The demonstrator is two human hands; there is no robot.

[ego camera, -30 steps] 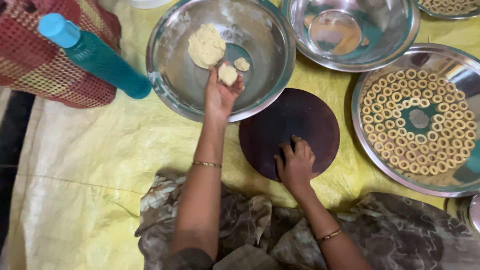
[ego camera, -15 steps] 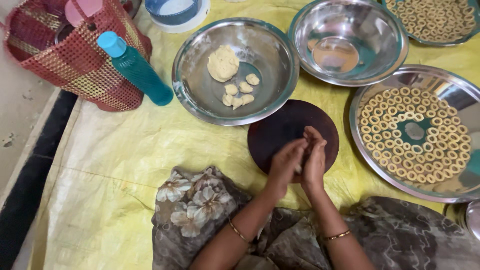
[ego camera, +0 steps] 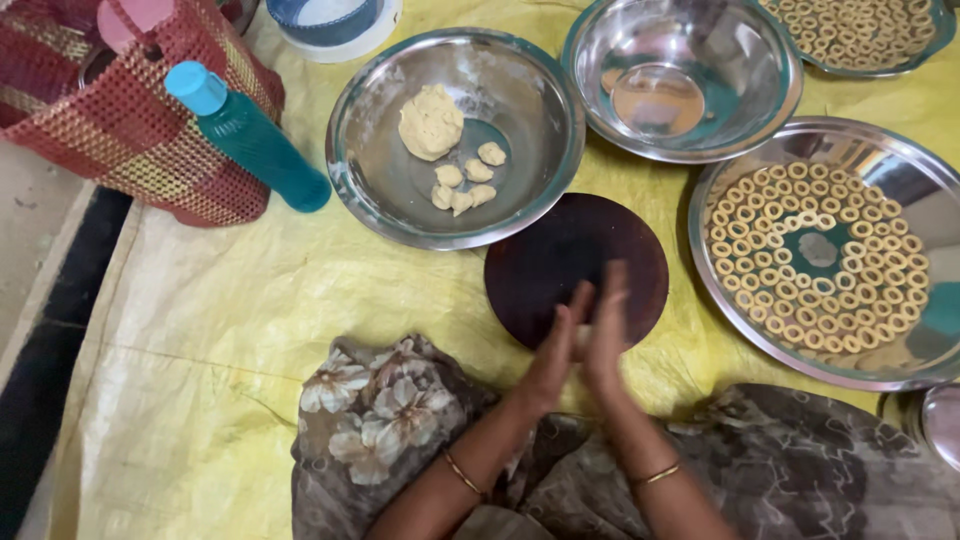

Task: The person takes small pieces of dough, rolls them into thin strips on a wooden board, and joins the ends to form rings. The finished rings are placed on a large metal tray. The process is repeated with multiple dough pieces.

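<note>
Dough piece: hidden between the two palms, so its shape and size cannot be read here (only a pale sliver shows where the palms meet). The left hand [ego camera: 553, 350] and right hand [ego camera: 606, 335] are pressed flat together, fingers straight and pointing away from the body, just above the near edge of the dark round board [ego camera: 560, 250]. Both hands are motion-blurred.

Surroundings:
- Steel bowl [ego camera: 375, 190], beyond the board, holds a large dough lump [ego camera: 430, 121] and several small pinched portions [ego camera: 462, 185].
- A second steel bowl [ego camera: 770, 70] lies further right and appears empty.
- A wide steel plate [ego camera: 915, 170], right of the board, carries rings of dough [ego camera: 790, 270] in concentric rows, with a bare patch at the centre.
- A teal bottle [ego camera: 250, 140] leans against a red woven basket [ego camera: 110, 130] at the left.
- Everything lies on a yellow sheet [ego camera: 200, 330].

Probable faults from this position:
- Uneven palm pressure could leave the piece thick at one end, likely to break when bent.
- The piece could slip out at the lower edge of the palms and land on the patterned cloth [ego camera: 380, 410] over the lap, picking up lint.
- A wide sweep of the right elbow could nudge the plate and disturb the outer rows.
</note>
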